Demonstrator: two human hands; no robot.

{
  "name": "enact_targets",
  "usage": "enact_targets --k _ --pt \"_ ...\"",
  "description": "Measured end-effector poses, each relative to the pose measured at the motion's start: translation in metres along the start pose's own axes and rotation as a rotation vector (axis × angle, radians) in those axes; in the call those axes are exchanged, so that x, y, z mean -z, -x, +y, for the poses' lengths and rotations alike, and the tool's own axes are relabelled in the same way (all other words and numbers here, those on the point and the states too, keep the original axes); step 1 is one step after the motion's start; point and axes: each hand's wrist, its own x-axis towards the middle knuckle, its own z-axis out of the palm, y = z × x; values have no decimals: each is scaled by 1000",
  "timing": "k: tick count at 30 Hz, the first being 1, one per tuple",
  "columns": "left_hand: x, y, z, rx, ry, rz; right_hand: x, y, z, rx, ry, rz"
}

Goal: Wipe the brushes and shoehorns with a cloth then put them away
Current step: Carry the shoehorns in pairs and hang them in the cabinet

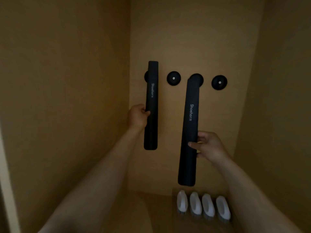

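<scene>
Two black shoehorns, upright before the wall mounts [173,78]: left hand [138,117] grips the left shoehorn [151,105], right hand [209,146] pinches the right shoehorn [189,132]; four brushes [202,206] below.

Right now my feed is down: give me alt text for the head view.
Inside a wooden cabinet, the left hand and right hand each hold a black shoehorn upright, the left shoehorn and right shoehorn each topped against a round black wall mount. Two more mounts show bare; four white brushes line the shelf below.
</scene>
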Motion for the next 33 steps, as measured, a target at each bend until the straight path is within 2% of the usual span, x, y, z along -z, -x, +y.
enact_targets --k 8,17,25,28,30,33 --pt "-8 -82 -1 20 -44 46 -3 -33 -11 29 2 2" --pt "-11 -109 6 -21 -125 17 -1 -50 -11 37 -6 6" --pt "-7 -102 2 11 -233 100 -3 -51 -13 35 -1 5" --pt "-4 -90 7 -49 -324 180 -5 -53 -15 27 1 -3" --pt "-5 -75 12 -138 -293 223 -7 -55 -17 18 -6 -6" --pt "-10 -44 20 -192 -109 82 -10 -57 -18 17 -1 -7"
